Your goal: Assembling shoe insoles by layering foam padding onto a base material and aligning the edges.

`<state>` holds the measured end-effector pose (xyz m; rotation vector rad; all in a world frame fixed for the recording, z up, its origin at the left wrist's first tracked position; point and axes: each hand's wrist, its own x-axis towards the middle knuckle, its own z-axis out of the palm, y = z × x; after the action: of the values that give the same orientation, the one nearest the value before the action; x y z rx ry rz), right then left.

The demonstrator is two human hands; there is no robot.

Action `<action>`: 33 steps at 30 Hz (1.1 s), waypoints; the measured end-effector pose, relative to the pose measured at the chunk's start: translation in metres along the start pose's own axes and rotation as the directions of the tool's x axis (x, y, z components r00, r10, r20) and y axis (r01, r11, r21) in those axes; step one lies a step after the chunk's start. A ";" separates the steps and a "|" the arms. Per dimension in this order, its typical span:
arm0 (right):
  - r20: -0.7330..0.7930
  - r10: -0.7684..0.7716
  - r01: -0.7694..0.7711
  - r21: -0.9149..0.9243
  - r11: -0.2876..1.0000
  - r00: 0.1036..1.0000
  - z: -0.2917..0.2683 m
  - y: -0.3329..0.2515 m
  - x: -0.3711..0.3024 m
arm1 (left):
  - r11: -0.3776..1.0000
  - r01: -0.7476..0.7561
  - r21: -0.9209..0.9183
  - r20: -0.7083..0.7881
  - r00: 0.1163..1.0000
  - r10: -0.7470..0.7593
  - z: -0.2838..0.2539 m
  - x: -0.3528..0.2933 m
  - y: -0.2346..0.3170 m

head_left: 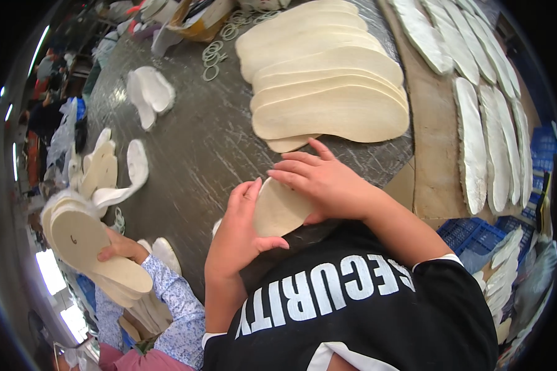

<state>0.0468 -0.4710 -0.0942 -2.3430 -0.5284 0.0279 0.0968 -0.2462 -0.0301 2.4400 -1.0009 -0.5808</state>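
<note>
A cream insole point(277, 211) lies between my two hands, close to my black shirt. My left hand point(236, 232) curves around its left side, with the thumb along the lower edge. On the other side, my right hand point(334, 184) grips it with the fingers over the top and the thumb below; these fingers cover much of its right part. Just beyond my hands, a fanned pile of cream insoles point(331, 114) rests on the dark table point(192, 142). One insole point(289, 144) pokes out beneath the pile's near edge.
At left, a co-worker's hand point(122, 246) holds a stack of insoles point(74, 232). White insoles point(151, 89) and rubber bands point(211, 60) lie farther back. To the right, fluffy white insoles point(472, 148) cover brown cardboard point(436, 167), with blue crates point(476, 238) below.
</note>
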 end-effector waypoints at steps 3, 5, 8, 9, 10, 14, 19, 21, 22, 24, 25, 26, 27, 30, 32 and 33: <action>0.012 -0.009 0.009 -0.003 1.000 1.000 -0.003 -0.005 -0.004 | 0.901 0.154 -0.405 0.001 0.986 -0.168 -0.008 -0.024 -0.023; 0.023 0.012 -0.011 -0.026 1.000 1.000 -0.002 -0.007 -0.004 | 0.886 0.216 -0.410 -0.005 0.971 -0.239 -0.017 -0.037 -0.036; 0.050 0.032 -0.027 -0.091 0.995 0.998 -0.007 -0.016 0.002 | 0.870 0.304 -0.388 -0.024 0.940 -0.339 -0.026 -0.055 -0.045; 0.074 0.053 -0.045 -0.107 0.993 0.996 -0.009 -0.020 0.004 | 0.845 0.339 -0.415 0.006 0.929 -0.370 -0.026 -0.059 -0.050; 0.088 0.039 -0.029 -0.110 0.994 0.995 -0.006 -0.023 0.010 | 0.817 0.372 -0.441 0.037 0.917 -0.398 -0.027 -0.062 -0.053; -0.138 -0.200 0.218 0.131 0.967 0.970 0.017 -0.049 0.049 | 0.768 0.246 -0.592 -0.018 0.948 -0.318 -0.020 -0.055 -0.049; 0.146 -0.121 0.069 0.320 0.945 0.982 0.037 -0.059 0.069 | 0.541 0.207 -0.815 -0.153 0.823 -0.546 -0.004 -0.065 -0.078; 0.148 -0.143 0.084 0.349 0.933 0.979 0.031 -0.058 0.070 | 0.570 0.339 -0.749 -0.227 0.677 -0.701 0.009 -0.081 -0.101; 0.127 -0.126 0.071 0.373 0.925 0.984 0.027 -0.057 0.070 | 0.556 0.338 -0.760 -0.231 0.659 -0.716 0.012 -0.084 -0.103; 0.152 -0.136 0.072 0.365 0.928 0.979 0.026 -0.057 0.070 | 0.374 0.431 -0.821 0.027 0.684 -0.729 0.019 -0.086 -0.104; 0.156 -0.115 0.048 0.383 0.923 0.981 0.025 -0.058 0.070 | 0.337 0.411 -0.847 0.065 0.709 -0.702 0.023 -0.085 -0.107; 0.160 -0.094 0.022 0.400 0.916 0.983 0.026 -0.059 0.071 | 0.323 0.403 -0.856 0.063 0.702 -0.709 0.023 -0.082 -0.108; 0.161 -0.075 0.007 0.388 0.921 0.984 0.027 -0.059 0.072 | 0.337 0.436 -0.835 0.100 0.721 -0.685 0.021 -0.078 -0.108; 0.140 -0.068 0.008 0.393 0.920 0.988 0.033 -0.057 0.075 | 0.344 0.427 -0.836 0.116 0.751 -0.650 0.032 -0.077 -0.117; 0.126 -0.016 -0.035 0.391 0.920 0.992 0.039 -0.055 0.075 | 0.365 0.409 -0.836 0.126 0.791 -0.599 0.036 -0.074 -0.122; 0.103 0.041 -0.080 0.403 0.912 0.994 0.041 -0.055 0.074 | 0.360 0.404 -0.841 0.123 0.790 -0.600 0.038 -0.076 -0.122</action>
<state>0.0873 -0.3797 -0.0787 -1.9536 -0.4449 0.2539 0.0946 -0.1212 -0.1105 1.7594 0.2277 -0.7503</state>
